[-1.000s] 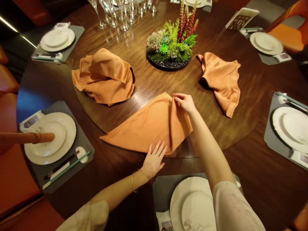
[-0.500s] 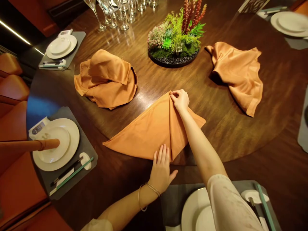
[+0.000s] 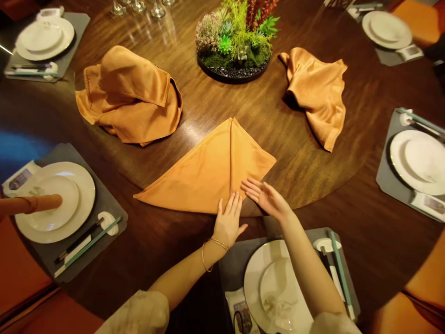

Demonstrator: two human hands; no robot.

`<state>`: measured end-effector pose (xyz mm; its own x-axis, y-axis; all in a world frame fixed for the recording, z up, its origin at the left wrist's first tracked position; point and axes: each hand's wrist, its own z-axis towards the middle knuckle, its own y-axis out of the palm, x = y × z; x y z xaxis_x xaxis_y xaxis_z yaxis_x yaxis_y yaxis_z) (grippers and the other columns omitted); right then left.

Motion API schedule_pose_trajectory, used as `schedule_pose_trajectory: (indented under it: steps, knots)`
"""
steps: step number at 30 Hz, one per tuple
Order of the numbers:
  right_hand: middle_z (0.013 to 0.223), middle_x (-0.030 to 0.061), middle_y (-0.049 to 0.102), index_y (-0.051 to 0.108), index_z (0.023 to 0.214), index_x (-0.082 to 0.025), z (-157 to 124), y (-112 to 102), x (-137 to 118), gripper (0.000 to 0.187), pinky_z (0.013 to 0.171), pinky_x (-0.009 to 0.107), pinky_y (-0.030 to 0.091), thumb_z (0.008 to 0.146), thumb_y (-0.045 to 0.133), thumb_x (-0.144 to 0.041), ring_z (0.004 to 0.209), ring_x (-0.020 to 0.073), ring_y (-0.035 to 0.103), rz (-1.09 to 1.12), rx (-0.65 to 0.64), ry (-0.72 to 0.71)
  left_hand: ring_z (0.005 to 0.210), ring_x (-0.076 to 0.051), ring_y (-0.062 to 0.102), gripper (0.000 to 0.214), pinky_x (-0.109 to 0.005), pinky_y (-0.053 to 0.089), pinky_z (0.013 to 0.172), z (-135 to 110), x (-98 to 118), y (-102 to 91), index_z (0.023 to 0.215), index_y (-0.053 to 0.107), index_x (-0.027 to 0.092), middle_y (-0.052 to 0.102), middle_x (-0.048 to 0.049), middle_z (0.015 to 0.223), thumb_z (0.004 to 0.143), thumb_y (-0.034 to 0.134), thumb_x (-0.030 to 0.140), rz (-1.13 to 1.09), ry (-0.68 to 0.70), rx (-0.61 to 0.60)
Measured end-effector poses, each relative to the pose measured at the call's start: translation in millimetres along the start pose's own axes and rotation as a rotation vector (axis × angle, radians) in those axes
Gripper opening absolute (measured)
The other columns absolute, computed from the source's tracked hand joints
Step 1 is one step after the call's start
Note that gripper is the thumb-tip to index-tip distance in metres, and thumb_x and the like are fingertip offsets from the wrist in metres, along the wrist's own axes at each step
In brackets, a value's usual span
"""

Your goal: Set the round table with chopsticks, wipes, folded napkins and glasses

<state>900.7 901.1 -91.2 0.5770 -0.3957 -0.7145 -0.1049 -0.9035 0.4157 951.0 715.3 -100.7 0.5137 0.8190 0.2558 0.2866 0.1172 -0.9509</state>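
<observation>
An orange cloth napkin (image 3: 198, 171) lies partly folded at the near edge of the round wooden turntable. Its right side is folded up to the top point, leaving a crease down the middle, while the left side is a long flat triangle. Flat on the napkin's lower edge, beside the crease, rests my left hand (image 3: 227, 222), fingers stretched out and a bangle on the wrist. My right hand (image 3: 267, 197) is at the lower right edge of the folded part, palm turned inward, fingers extended and holding nothing.
Crumpled orange napkins lie left (image 3: 128, 97) and right (image 3: 316, 95) on the turntable (image 3: 194, 111). A planted centrepiece (image 3: 236, 46) and stemmed glasses (image 3: 158, 10) stand beyond. Place settings ring the table, including a near plate (image 3: 255, 278) and a left plate (image 3: 86, 199) with a rolled napkin (image 3: 31, 204).
My right hand has let go of the napkin's top corner and moved down to its lower right edge. The left hand stays on the lower edge. The camera view has shifted.
</observation>
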Motion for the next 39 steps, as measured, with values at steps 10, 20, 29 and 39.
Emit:
schedule_pose_trajectory:
  steps: [10,20,29,39]
  knots:
    - [0.115,-0.0005,0.068,0.064,0.099,-0.031,37.1,-24.4,-53.1,0.022,0.099,0.036,0.052,0.083,0.051,-0.038,0.112,0.015,0.063,0.005,0.363,-0.421,0.151,-0.027,0.006,0.082,-0.054,0.023,0.118,-0.8,-1.1,-17.8,0.154,0.021,0.012,0.012,-0.0147,0.161,0.09,0.051,0.052,0.027,0.058,-0.045]
    - [0.085,0.0018,0.071,0.066,0.094,-0.026,-55.0,57.6,47.3,0.017,0.072,0.033,0.058,0.084,0.06,-0.039,0.074,0.0169,0.069,-0.269,0.183,-0.294,0.137,-0.02,0.043,0.043,-0.047,0.031,0.114,-65.7,-227.6,-63.0,0.131,0.057,0.027,0.052,-0.0093,0.144,0.095,0.041,0.011,0.124,0.19,-0.001]
    - [0.139,0.012,0.055,0.062,0.123,-0.017,-2.2,166.8,78.3,0.035,0.112,0.046,0.039,0.094,0.044,-0.023,0.133,0.0249,0.047,-1.286,-0.097,-0.735,0.108,-0.019,0.061,0.026,-0.04,0.046,0.097,-86.0,-294.0,-112.0,0.1,0.07,0.025,0.071,-0.0072,0.108,0.095,0.044,0.02,0.244,0.216,0.138]
    - [0.154,0.0102,0.036,0.048,0.142,-0.015,7.5,157.4,93.0,0.053,0.117,0.049,0.029,0.091,0.055,-0.027,0.144,0.0279,0.03,-1.594,-0.12,-0.748,0.094,-0.015,0.062,0.027,-0.026,0.048,0.085,-72.1,-283.3,-201.4,0.1,0.072,0.028,0.071,-0.0035,0.106,0.093,0.046,0.029,0.089,0.319,-0.189]
